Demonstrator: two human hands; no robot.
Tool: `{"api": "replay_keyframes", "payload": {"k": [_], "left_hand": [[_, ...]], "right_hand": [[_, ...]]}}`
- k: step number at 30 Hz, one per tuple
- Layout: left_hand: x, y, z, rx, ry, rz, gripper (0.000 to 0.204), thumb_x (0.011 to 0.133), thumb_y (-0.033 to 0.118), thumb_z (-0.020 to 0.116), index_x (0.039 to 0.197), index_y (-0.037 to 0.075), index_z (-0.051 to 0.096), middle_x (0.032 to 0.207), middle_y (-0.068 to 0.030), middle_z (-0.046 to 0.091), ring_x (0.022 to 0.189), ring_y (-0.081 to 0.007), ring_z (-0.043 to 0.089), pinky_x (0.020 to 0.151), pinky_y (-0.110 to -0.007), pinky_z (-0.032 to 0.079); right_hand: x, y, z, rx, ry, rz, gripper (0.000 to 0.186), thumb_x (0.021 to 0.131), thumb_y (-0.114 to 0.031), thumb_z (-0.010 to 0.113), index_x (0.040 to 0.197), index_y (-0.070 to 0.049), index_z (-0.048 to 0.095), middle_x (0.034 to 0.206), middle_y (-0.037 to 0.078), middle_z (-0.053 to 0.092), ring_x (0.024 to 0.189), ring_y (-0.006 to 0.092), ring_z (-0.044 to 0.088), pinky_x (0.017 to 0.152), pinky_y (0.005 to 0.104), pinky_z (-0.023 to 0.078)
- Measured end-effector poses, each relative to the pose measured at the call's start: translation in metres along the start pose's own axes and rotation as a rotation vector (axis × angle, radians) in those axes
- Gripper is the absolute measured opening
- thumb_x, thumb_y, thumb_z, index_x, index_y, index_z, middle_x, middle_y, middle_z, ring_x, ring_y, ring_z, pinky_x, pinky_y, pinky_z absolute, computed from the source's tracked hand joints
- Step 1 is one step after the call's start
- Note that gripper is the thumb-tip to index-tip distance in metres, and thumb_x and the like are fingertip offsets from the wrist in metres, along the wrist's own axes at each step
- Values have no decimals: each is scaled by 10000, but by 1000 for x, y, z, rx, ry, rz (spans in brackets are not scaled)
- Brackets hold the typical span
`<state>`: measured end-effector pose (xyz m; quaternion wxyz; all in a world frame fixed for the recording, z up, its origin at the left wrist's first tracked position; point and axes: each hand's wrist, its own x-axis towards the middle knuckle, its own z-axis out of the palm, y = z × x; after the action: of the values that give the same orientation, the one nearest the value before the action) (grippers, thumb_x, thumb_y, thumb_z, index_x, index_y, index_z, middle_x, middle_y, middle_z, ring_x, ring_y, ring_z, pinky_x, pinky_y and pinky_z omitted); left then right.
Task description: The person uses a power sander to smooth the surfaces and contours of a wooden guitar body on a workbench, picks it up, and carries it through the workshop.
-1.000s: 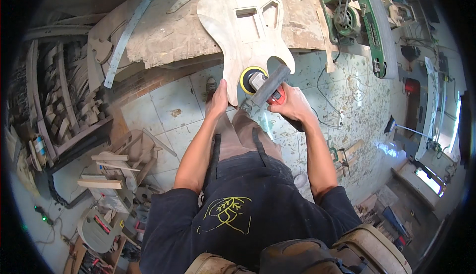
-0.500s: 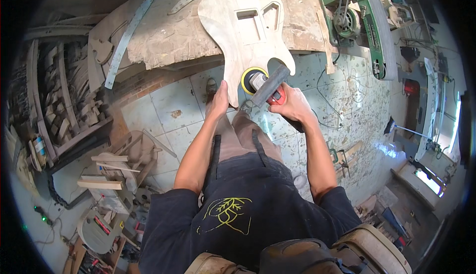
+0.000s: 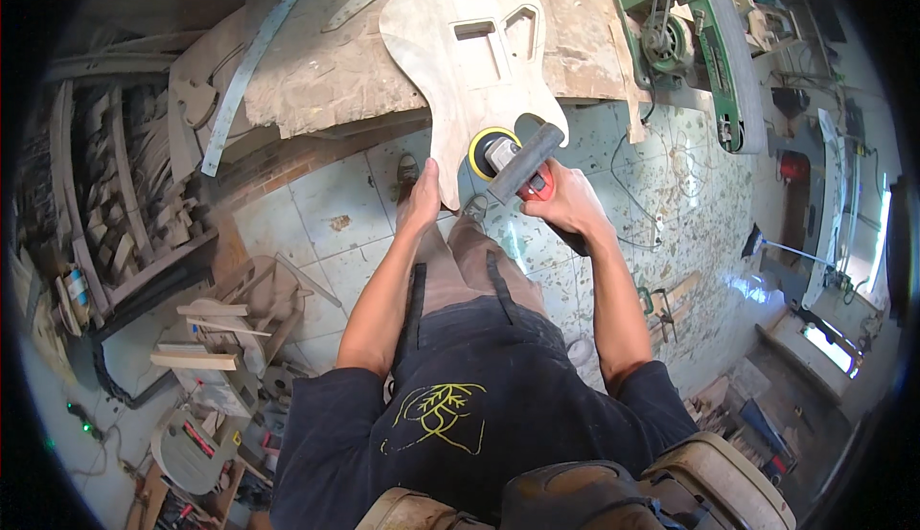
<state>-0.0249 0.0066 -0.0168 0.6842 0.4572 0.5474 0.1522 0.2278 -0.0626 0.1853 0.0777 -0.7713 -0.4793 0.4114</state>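
A pale wooden electric guitar body (image 3: pixel 436 41) with routed cavities lies on the workbench, its horned end jutting over the near edge toward me. My left hand (image 3: pixel 422 202) grips the tip of its longer, left horn. In my right hand (image 3: pixel 573 206) is a red power sander (image 3: pixel 539 185), my fingers wrapped around its casing. Its round pad, rimmed in yellow (image 3: pixel 472 158), is at the wood near the neck end, between the two horns. Across the tool's head sits a thick grey bar (image 3: pixel 525 164), which hides part of the pad.
The worn workbench (image 3: pixel 326 75) carries a green belt sander (image 3: pixel 709 60) on the right. A long curved strip (image 3: pixel 259 60) lies at the left. Wood offcuts (image 3: pixel 144 214) fill a rack on the left; a cord trails over the tiled floor (image 3: pixel 326 214). A broom (image 3: pixel 757 241) is at right.
The guitar body has shifted very slightly to the left. Both hands keep their grip, and the sander stays at nearly the same spot.
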Motion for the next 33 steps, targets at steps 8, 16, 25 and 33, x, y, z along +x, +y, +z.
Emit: {"api": "replay_keyframes", "payload": {"k": [8, 16, 25, 33], "left_hand": [[-1, 4, 3, 31, 3, 29, 940, 1065, 703, 236, 1490, -103, 471, 1503, -225, 539, 1397, -282, 502, 1173, -362, 350], [2, -5, 0, 85, 2, -15, 925, 1067, 697, 238, 1496, -89, 471, 1499, -229, 541, 1397, -284, 501, 1165, -356, 358], [-3, 8, 3, 18, -30, -81, 921, 1072, 673, 218, 1503, -109, 444, 1528, -268, 493, 1443, -327, 447, 1198, -373, 318], [6, -8, -2, -18, 16, -36, 907, 1075, 675, 269, 1493, -105, 468, 1477, -231, 562, 1360, -273, 538, 1148, -354, 384]], "right_hand": [[0, 6, 4, -1, 12, 30, 651, 650, -415, 773, 1088, 44, 625, 954, 305, 707, 960, 473, 690, 858, 508, 539], [-4, 1, 2, 17, 30, 25, 625, 652, -405, 771, 1064, 40, 621, 933, 303, 705, 955, 477, 687, 852, 513, 536], [-11, 12, 1, -52, 12, 40, 655, 645, -396, 760, 1119, 36, 622, 960, 297, 714, 970, 468, 690, 868, 514, 538], [-11, 10, -9, -16, 29, 34, 645, 644, -395, 761, 1114, 26, 628, 957, 296, 714, 961, 468, 693, 876, 508, 541]]}}
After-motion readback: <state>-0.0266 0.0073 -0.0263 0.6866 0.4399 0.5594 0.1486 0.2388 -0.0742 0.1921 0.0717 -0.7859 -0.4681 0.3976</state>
